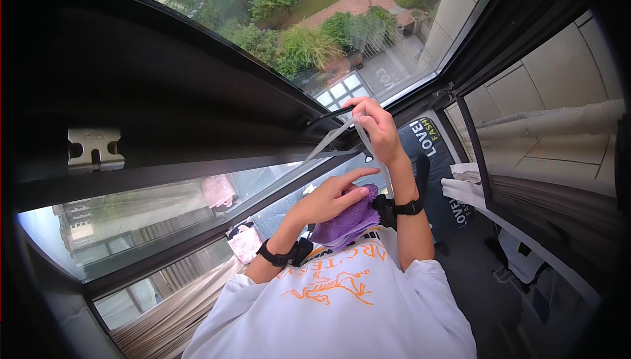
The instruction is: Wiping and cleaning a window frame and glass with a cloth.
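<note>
My left hand grips a purple fluffy cloth in front of my chest, its index finger pointing toward my right wrist. Higher up, beside the black window frame, my right hand pinches a translucent flexible strip. From those fingers one length of the strip slants down left along the frame, and the other hangs past my right wrist. A thin black piece meets the fingertips of the same hand; whether it is gripped I cannot tell. Black bands circle both wrists.
Window glass looks down on trees and paving far below. A metal plate is fixed to the black frame at left. An opened sash stands right. Below lie a blue quilt bearing writing and beige curtains.
</note>
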Available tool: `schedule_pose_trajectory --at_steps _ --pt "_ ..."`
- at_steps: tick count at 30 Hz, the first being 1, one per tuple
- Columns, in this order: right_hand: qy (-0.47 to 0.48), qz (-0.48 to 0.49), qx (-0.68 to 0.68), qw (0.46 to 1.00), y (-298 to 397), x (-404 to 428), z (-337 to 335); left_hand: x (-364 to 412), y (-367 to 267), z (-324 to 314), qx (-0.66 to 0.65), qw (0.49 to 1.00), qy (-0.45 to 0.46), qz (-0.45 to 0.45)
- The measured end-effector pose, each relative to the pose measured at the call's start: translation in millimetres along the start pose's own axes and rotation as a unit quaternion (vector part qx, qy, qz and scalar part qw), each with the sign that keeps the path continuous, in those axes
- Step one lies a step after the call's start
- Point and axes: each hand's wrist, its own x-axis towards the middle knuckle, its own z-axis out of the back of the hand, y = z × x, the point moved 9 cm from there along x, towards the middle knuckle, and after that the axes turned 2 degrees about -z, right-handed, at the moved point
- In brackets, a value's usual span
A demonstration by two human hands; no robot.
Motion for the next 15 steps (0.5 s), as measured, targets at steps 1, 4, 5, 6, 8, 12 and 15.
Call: schedule_pose_trajectory --at_steps 1,4,5,6,8,12,15 --pt "0.0 0.0 -0.001 1.0 -11 -3 -2 2 -1 2 0.013 1.0 0.004 0.002" --pt "0.047 -0.148 0.22 0.963 -75 -23 -30 3 3 5 0.061 0.998 0.014 0.002" --pt "0.049 -0.147 0.219 0.963 -87 -26 -36 4 5 5 0.098 0.995 0.022 0.0" --pt "0.038 -0.159 0.275 0.947 -95 -30 -46 2 6 6 0.097 0.995 0.021 0.001" --pt "0.012 -0.169 0.375 0.911 -105 -41 -54 -1 17 7 0.081 0.995 0.028 0.049" --pt "0.014 -0.134 0.396 0.908 -98 -41 -48 -5 23 13 0.04 0.999 -0.001 0.025" --pt "0.036 -0.131 0.28 0.95 -90 -33 -31 -5 24 24 -0.008 0.998 -0.058 -0.013"
